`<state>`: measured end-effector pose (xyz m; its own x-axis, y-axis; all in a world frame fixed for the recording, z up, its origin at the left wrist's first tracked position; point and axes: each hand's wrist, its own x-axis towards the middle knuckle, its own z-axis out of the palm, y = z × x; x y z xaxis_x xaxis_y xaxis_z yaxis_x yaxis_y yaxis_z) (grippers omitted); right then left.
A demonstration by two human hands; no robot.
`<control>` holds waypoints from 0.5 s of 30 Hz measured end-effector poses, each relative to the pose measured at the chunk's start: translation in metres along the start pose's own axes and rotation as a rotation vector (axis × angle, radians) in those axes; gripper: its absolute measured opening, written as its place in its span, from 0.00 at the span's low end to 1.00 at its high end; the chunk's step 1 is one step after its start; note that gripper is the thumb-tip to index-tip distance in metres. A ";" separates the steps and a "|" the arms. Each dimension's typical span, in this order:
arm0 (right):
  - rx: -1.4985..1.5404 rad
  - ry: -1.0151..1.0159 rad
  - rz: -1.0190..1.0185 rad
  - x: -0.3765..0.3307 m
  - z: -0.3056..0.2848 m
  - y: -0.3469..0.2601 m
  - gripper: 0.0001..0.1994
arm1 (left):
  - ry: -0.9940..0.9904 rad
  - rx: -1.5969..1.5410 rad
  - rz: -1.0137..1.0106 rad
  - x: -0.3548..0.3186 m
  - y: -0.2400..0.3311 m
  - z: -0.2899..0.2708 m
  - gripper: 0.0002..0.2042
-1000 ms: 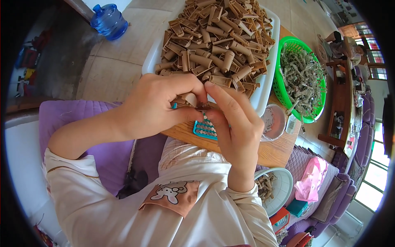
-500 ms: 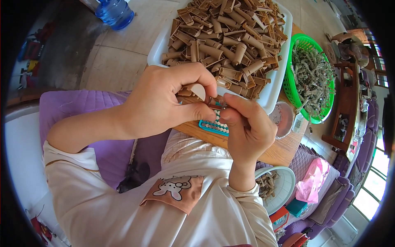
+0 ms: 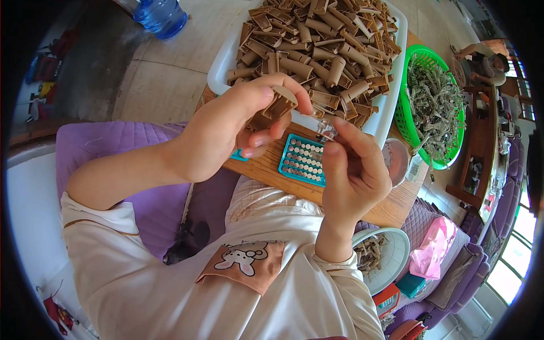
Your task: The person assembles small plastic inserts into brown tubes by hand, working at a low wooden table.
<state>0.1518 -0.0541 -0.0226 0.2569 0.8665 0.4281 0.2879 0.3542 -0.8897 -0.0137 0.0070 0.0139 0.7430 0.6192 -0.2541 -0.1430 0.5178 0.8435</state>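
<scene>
In my left hand [image 3: 207, 127] a brown plastic half-round casing [image 3: 279, 106] is gripped, tilted so that part of its hollow inside shows. My right hand [image 3: 358, 175], a little to the right, pinches a small shiny part [image 3: 325, 129] between thumb and forefinger; it looks metallic or clear, too small to name. The two hands are apart. Below them on the wooden table [image 3: 263, 164] lies a turquoise tray [image 3: 288, 174] with rows of small round silvery discs. A second turquoise edge [image 3: 240, 156] shows under my left hand.
Behind my hands stands a white tub [image 3: 218, 71] heaped with brown casings [image 3: 340, 62]. To its right are a green basket [image 3: 403, 107] of tangled small parts and a round bowl [image 3: 396, 161]. A pale basket [image 3: 396, 263] sits lower right. Another person [image 3: 490, 65] is far right.
My hands have drawn apart. The left has turned the casing so its inside shows, and the right has shifted slightly right with the small part. More of the turquoise tray is visible.
</scene>
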 end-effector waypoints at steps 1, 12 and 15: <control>-0.026 0.023 -0.053 0.000 0.000 0.001 0.12 | -0.001 0.002 -0.001 0.000 -0.001 0.001 0.19; 0.062 0.075 -0.077 -0.001 0.012 -0.006 0.09 | 0.088 0.227 0.260 0.002 -0.018 0.010 0.19; 0.109 0.122 -0.170 0.000 0.021 -0.003 0.10 | 0.088 0.151 0.244 0.003 -0.019 0.008 0.19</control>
<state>0.1317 -0.0480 -0.0235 0.3244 0.7447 0.5832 0.2365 0.5331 -0.8123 -0.0034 -0.0054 0.0013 0.6385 0.7665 -0.0694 -0.2066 0.2576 0.9439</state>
